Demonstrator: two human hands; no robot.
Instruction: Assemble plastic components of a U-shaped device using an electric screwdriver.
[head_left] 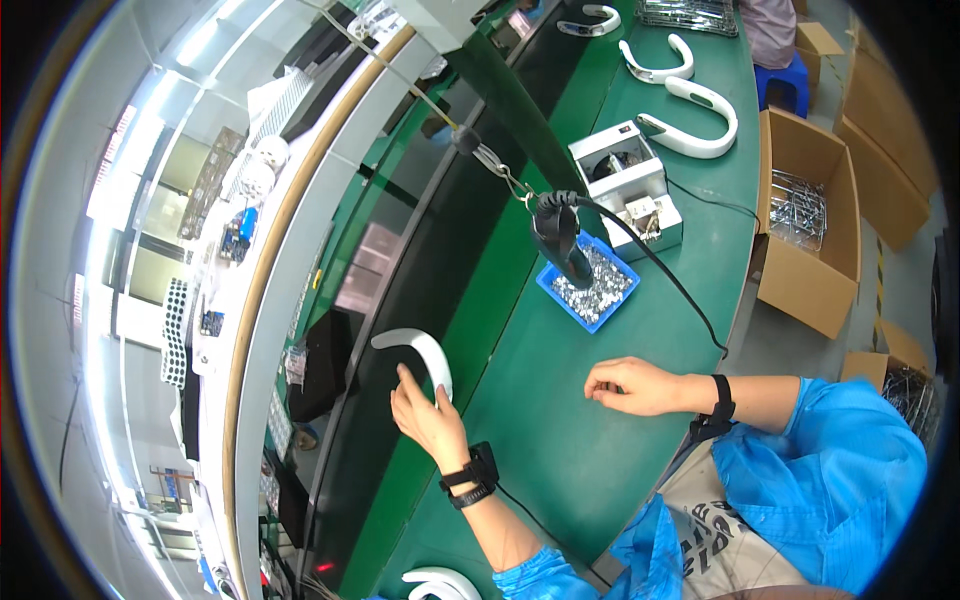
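My left hand [430, 420] reaches over the black belt, fingers stretched and thumb apart. Beside its thumb and fingertips is a white curved neckband-shaped device [430, 352], partly hidden by the hand; I cannot tell whether they touch. My right hand [632, 387] is over the green worktable [560, 400], its fingers loosely curled in, with nothing visible in them. Beyond it stands a blue tray [600, 318] filled with small metal parts. A black power screwdriver [560, 245] hangs from a hook and coiled cord, its lower end over the tray.
A white machine box [620, 170] stands behind the tray. More white neckbands [715, 140] lie at the far end, and others [440, 583] at the near edge. Cardboard boxes [815, 250] with wire racks stand at right. A black cable [690, 290] crosses the table. A person [770, 35] sits far off.
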